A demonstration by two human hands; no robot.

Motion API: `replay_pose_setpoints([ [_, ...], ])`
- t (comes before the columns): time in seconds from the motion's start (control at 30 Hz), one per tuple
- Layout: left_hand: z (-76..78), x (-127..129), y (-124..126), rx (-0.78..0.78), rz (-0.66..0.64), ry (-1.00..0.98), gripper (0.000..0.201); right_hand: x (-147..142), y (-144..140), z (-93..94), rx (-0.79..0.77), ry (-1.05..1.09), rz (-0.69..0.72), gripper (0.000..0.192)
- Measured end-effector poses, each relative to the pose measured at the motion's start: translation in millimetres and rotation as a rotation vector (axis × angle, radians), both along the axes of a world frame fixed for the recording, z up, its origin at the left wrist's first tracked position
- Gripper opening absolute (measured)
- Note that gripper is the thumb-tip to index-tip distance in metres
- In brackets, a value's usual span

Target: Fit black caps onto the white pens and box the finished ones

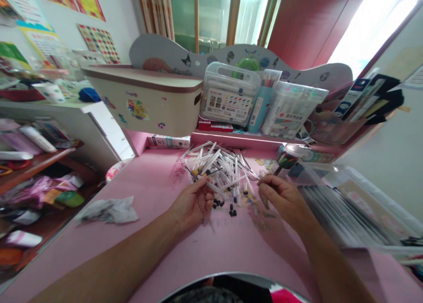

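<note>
My left hand is closed, with thumb and forefinger pinching a white pen barrel that points to the right. Across from it, my right hand is also in a pinch. A thin stick, perhaps a pen refill, meets its fingertips; its kind is not clear. Between and beyond both hands lies a loose pile of white pen barrels, mixed with thin dark refills. Several small black caps lie on the pink desk, close to my left fingers.
A crumpled white cloth lies at left. On the right stands a clear plastic box with rows of thin dark-and-clear items, near a round jar. The shelf behind bears a beige bin, marker cases and a pen holder.
</note>
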State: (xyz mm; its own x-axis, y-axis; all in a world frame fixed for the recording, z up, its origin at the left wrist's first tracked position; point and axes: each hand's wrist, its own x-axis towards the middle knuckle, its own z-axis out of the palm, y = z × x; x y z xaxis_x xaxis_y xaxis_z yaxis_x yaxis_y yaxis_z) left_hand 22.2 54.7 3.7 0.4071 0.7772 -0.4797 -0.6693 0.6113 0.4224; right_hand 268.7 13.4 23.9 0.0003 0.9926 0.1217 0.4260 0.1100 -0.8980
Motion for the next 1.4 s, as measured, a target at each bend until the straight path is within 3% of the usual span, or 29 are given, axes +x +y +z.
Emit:
replay_pose_setpoints([
  [0.17, -0.8, 0, -1, 0.018, -0.012, 0.012, 0.027, 13, 10, -8.1, 0.002, -0.350, 0.037, 0.012],
  [0.4, -1.6, 2, -1, 0.062, -0.012, 0.058, 0.027, -2, 16, -25.7, 0.065, -0.670, 0.055, 0.014],
  [0.83, -7.2, 2, -3, 0.112, -0.049, 0.129, 0.018, -20, 20, -27.2, 0.053, -0.883, 0.097, 0.020],
  [0.97, -9.9, 2, -3, 0.136, -0.046, 0.146, 0.015, -23, 17, -24.9, 0.125, -0.702, 0.073, 0.013],
  [1.2, -6.5, 4, -5, 0.162, -0.043, 0.161, 0.013, -39, 8, -26.3, 0.014, 0.054, 0.122, 0.009],
  [1.4, -8.7, 6, -5, 0.193, -0.044, 0.143, 0.012, -45, 6, -30.3, -0.027, 0.172, 0.122, 0.012],
])
